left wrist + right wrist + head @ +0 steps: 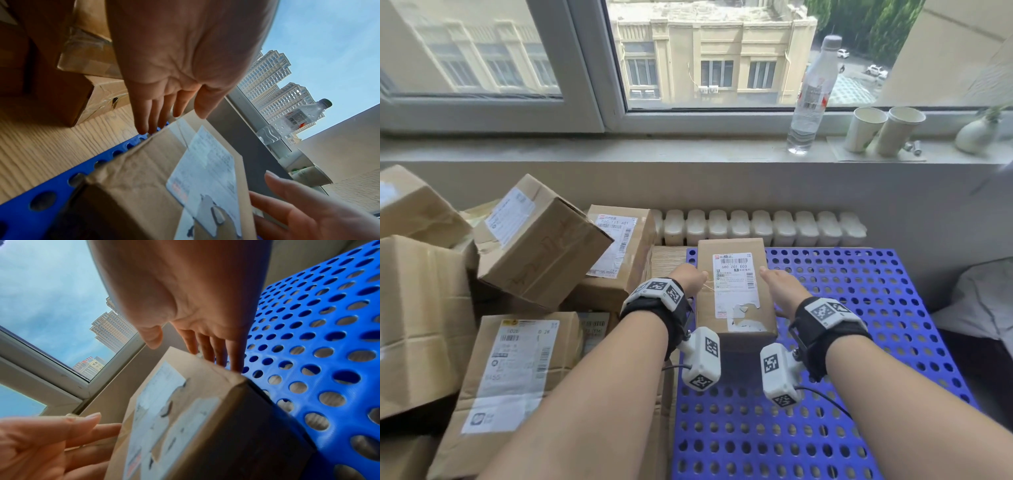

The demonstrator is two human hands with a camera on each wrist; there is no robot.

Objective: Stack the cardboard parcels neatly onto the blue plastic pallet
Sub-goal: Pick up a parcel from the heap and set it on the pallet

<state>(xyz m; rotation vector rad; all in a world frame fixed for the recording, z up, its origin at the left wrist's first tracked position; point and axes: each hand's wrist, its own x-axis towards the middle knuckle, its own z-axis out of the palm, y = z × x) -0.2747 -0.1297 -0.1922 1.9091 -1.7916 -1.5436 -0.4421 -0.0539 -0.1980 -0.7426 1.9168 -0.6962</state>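
Head view: flat hands [736, 284] flanking parcel [734, 291].

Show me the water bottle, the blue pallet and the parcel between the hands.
water bottle [808, 99], head view, on its label.
blue pallet [859, 308], head view, on its bare perforated top.
parcel [734, 284], head view, on its white shipping label.

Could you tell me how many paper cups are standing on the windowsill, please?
2: the left cup and the right cup stand side by side on the windowsill, right of the water bottle.
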